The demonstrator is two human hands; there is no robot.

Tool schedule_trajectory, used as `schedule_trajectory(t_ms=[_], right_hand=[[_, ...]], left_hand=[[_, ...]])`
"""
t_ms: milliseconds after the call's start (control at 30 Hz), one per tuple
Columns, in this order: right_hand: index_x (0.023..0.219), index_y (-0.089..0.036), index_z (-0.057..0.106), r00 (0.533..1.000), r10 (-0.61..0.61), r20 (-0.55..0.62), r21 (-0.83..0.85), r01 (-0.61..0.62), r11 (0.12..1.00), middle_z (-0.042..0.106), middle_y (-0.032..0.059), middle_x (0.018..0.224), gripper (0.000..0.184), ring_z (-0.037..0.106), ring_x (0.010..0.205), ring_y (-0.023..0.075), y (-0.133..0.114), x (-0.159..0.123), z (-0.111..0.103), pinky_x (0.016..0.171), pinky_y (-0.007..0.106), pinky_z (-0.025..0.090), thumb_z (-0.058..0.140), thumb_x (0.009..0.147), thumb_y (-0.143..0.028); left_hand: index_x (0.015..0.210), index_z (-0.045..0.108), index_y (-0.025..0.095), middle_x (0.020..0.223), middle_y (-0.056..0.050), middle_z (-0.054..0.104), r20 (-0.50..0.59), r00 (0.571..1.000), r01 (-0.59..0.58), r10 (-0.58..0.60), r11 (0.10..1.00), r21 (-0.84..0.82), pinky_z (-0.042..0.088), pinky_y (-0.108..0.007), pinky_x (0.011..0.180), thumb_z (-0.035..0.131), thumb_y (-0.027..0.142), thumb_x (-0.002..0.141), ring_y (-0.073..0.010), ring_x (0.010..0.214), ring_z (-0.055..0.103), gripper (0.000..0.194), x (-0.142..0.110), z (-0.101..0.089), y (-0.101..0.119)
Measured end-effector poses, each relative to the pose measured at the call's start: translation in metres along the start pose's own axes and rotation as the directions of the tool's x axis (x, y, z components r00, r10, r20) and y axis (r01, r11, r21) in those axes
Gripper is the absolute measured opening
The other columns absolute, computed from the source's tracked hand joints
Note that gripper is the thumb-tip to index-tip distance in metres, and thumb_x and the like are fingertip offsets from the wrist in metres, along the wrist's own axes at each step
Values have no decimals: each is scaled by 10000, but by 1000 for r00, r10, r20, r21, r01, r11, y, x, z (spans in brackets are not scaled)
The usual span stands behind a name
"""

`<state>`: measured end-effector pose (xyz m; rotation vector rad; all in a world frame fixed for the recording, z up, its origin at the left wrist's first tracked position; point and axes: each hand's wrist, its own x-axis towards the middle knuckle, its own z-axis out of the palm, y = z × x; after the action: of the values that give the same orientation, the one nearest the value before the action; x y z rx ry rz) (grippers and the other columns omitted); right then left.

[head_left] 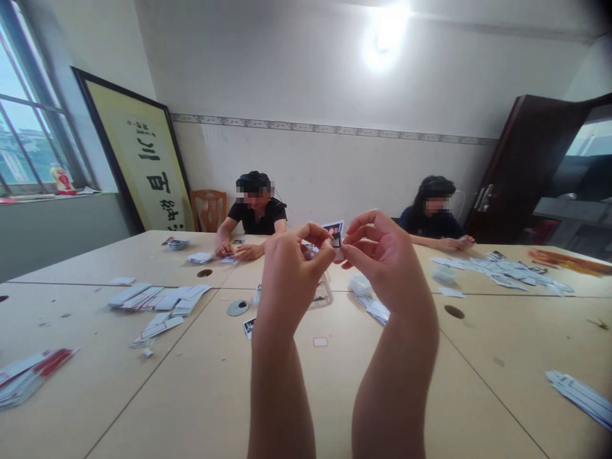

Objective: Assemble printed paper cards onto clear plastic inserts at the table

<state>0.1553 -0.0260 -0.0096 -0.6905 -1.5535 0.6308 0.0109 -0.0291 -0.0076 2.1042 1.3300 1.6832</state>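
Observation:
Raised above the table, a small photo card (334,231) with a white border and a dark picture is pinched between both hands. My left hand (296,274) grips its lower left side with thumb and forefinger. At the card's right edge, my right hand (382,258) pinches with thumb and fingers closed. Behind and below the wrists lies a clear plastic tray (325,296), partly hidden. A red-outlined white label (320,342) rests on the table between my forearms. Another photo card (248,327) peeks out left of my left wrist.
White card stacks (157,298) spread over the left of the table (201,395); red-and-white strips (36,376) lie nearer. Loose cards (507,271) cover the far right. Round holes (454,312) pierce the tabletop. Two people (255,210) sit opposite, handling small cards.

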Motion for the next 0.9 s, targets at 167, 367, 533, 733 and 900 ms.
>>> schedule_trajectory(t_ms=[167, 367, 533, 733, 900], right_hand=[[860, -219, 531, 1000, -5, -6, -43, 4, 999, 570, -49, 742, 164, 671, 658, 139, 0, 0, -2, 577, 268, 535, 668, 771, -215], [922, -215, 542, 999, 33, -11, -79, -34, 996, 658, -25, 727, 237, 689, 632, 155, 1, 1, -7, 566, 267, 528, 705, 800, -338], [826, -180, 637, 998, 46, 37, -107, -42, 993, 693, 18, 765, 231, 691, 670, 162, 2, 2, -7, 636, 294, 556, 747, 775, -377], [813, -168, 701, 997, 69, 30, -116, -65, 991, 719, 42, 739, 217, 703, 696, 181, 4, 2, -7, 661, 314, 566, 734, 787, -381], [824, -164, 715, 997, 75, 7, -127, -73, 989, 721, 40, 723, 199, 705, 677, 185, 6, 4, -7, 657, 326, 569, 724, 789, -360]], left_hand=[[770, 622, 220, 470, 58, 549, -4, 1000, 19, -19, 1000, -3, 414, -257, 602, 553, 264, 835, -116, 540, 527, 104, 1, 1, -1], [738, 650, 214, 396, 75, 417, 14, 998, 62, -61, 997, -48, 274, -215, 427, 595, 290, 819, -84, 419, 364, 124, 0, -1, 2], [725, 674, 194, 400, 80, 385, 41, 995, 93, -89, 989, -116, 229, -200, 401, 653, 309, 787, -60, 394, 303, 132, -1, -3, 6], [733, 673, 184, 420, 71, 390, 71, 993, 100, -90, 983, -154, 182, -204, 392, 627, 278, 788, -62, 402, 289, 118, 0, -2, 5], [772, 674, 177, 444, 59, 453, 84, 991, 119, -107, 979, -163, 243, -201, 403, 612, 268, 792, -70, 410, 344, 112, 1, -1, 4]])
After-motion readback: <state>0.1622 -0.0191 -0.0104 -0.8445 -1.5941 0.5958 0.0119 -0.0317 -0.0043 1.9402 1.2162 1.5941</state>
